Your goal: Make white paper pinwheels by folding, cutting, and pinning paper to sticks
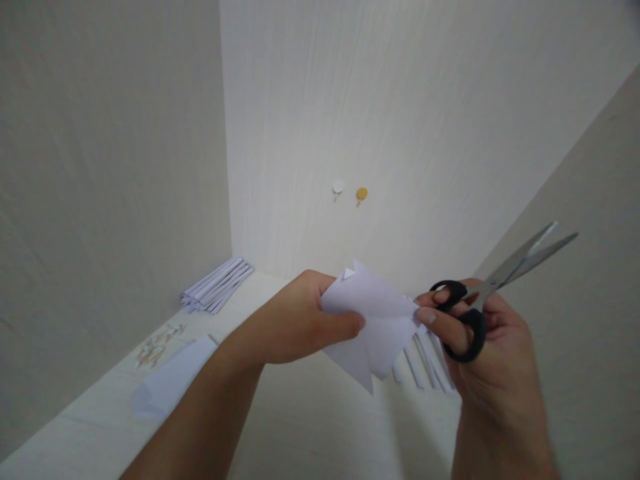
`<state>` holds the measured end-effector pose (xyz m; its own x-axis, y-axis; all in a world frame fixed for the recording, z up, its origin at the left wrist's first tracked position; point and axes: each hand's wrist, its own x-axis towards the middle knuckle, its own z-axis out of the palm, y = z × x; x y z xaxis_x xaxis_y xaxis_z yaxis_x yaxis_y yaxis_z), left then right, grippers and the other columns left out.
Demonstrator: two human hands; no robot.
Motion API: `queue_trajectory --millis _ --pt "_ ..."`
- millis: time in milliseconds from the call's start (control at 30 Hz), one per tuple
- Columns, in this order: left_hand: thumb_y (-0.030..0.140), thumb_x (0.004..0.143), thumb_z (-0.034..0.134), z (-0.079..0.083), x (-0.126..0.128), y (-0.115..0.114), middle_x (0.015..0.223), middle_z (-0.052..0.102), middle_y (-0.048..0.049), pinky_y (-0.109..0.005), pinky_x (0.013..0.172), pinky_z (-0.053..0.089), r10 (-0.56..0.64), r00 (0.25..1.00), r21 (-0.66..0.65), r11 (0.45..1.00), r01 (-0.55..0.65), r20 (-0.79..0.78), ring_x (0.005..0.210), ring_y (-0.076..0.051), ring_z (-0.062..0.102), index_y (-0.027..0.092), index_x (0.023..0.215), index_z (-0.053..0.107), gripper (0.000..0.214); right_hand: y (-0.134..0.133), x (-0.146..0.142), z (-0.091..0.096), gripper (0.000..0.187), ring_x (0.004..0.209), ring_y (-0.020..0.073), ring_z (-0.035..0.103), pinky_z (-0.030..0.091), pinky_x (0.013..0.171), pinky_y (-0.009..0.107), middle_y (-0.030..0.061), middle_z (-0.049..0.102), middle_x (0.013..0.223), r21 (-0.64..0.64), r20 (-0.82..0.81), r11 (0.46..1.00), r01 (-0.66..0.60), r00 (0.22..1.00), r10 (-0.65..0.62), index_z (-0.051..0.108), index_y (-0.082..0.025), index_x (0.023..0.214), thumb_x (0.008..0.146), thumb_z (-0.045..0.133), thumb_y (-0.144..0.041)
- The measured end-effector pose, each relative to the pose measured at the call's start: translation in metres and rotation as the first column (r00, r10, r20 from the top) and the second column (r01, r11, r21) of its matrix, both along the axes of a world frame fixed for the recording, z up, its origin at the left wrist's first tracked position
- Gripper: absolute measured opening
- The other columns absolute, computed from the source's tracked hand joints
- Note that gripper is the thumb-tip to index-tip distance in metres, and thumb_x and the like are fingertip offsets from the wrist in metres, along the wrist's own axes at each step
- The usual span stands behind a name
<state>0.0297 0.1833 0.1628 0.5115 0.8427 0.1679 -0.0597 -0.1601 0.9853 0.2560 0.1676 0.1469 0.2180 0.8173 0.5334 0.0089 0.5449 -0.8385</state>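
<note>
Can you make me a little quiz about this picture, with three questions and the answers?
1. Which hand has the scissors: A) left, B) right?
2. True or false: the white paper is between the blades.
3. Fill in: on the wall, one round hook is white and the other is ____.

Key:
1. B, the right hand.
2. False; the left hand grips it, apart from the blades.
3. Yellow.
</note>
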Motion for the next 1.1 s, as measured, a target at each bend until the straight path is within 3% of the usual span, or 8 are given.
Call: queue_trajectory --millis 133,200,333,433,533,700,933,1100 --pt "0.020 0.077 0.073 -0.001 -0.003 0.004 0.074 0.074 -0.0035 -0.021 0.054 0.047 0.005 0.999 0.000 1.000 -0.005 -0.039 0.060 -0.014 0.064 0.014 0.081 0.078 0.009 0.002 0.000 -0.002 0.027 0.062 0.0107 0.066 0.054 0.057 0.019 -0.0028 0.071 0.072 0.044 0.033 0.998 0.051 0.998 -0.053 0.070 -0.023 0.080 0.066 0.092 -0.018" --pt "0.023 0.076 0.076 -0.001 -0.004 0.007 0.069 0.071 -0.0021 -0.019 0.052 0.044 0.073 0.997 0.030 0.997 -0.074 0.012 0.059 -0.012 0.060 0.013 0.079 0.076 0.010 0.003 0.000 -0.002 0.024 0.060 0.0097 0.065 0.054 0.056 0.017 -0.0029 0.071 0.071 0.046 0.041 0.997 0.069 0.997 -0.070 0.070 -0.022 0.079 0.067 0.091 -0.017" --pt "0.026 0.073 0.083 -0.004 -0.001 0.014 0.068 0.070 -0.0002 -0.018 0.056 0.045 0.223 0.935 0.053 0.968 -0.246 0.277 0.061 -0.010 0.060 0.013 0.077 0.074 0.016 0.005 -0.003 -0.001 0.024 0.060 0.0081 0.064 0.053 0.056 0.016 -0.0032 0.071 0.072 0.053 0.014 0.993 0.108 0.994 -0.109 0.070 -0.021 0.078 0.067 0.090 -0.015" --pt "0.027 0.072 0.086 -0.008 0.005 0.019 0.080 0.076 -0.0026 -0.023 0.068 0.053 0.204 0.876 -0.008 0.975 -0.223 0.437 0.070 -0.014 0.067 0.015 0.086 0.076 0.021 0.006 -0.010 -0.001 0.025 0.061 0.0079 0.065 0.053 0.057 0.016 -0.0031 0.072 0.072 0.070 -0.046 0.986 0.148 0.988 -0.145 0.069 -0.020 0.076 0.066 0.091 -0.016" --pt "0.031 0.075 0.084 -0.010 0.009 0.020 0.094 0.080 -0.0076 -0.027 0.075 0.056 0.183 0.891 -0.030 0.982 -0.188 0.414 0.079 -0.018 0.071 0.014 0.093 0.079 0.026 0.006 -0.021 -0.002 0.026 0.060 0.0083 0.064 0.052 0.056 0.017 -0.0028 0.072 0.073 0.075 -0.092 0.980 0.187 0.979 -0.179 0.067 -0.019 0.076 0.065 0.091 -0.016" --pt "0.035 0.073 0.086 -0.007 0.010 0.015 0.100 0.081 -0.0096 -0.030 0.076 0.058 0.305 0.884 -0.027 0.948 -0.317 0.354 0.089 -0.024 0.075 0.015 0.101 0.080 0.035 0.003 -0.035 -0.004 0.027 0.062 0.0098 0.065 0.053 0.056 0.018 -0.0025 0.071 0.072 0.031 -0.073 0.984 0.175 0.982 -0.172 0.068 -0.019 0.079 0.066 0.092 -0.019" --pt "0.034 0.073 0.085 -0.006 0.009 0.018 0.108 0.079 -0.0126 -0.036 0.083 0.060 0.369 0.832 -0.020 0.918 -0.397 0.415 0.098 -0.030 0.075 0.013 0.109 0.078 0.042 -0.001 -0.025 0.003 0.027 0.058 0.0108 0.062 0.049 0.053 0.019 -0.0012 0.071 0.067 -0.077 0.106 0.995 0.060 0.993 -0.052 0.067 -0.020 0.077 0.068 0.091 -0.031" --pt "0.031 0.072 0.084 -0.006 0.004 0.020 0.106 0.079 -0.0121 -0.038 0.080 0.062 0.410 0.737 -0.060 0.890 -0.451 0.538 0.093 -0.030 0.076 0.013 0.104 0.077 0.037 -0.002 -0.003 0.006 0.035 0.052 0.0095 0.052 0.039 0.046 0.019 -0.0004 0.066 0.060 -0.294 0.317 0.954 -0.061 0.935 0.157 0.062 -0.019 0.068 0.071 0.088 -0.042"
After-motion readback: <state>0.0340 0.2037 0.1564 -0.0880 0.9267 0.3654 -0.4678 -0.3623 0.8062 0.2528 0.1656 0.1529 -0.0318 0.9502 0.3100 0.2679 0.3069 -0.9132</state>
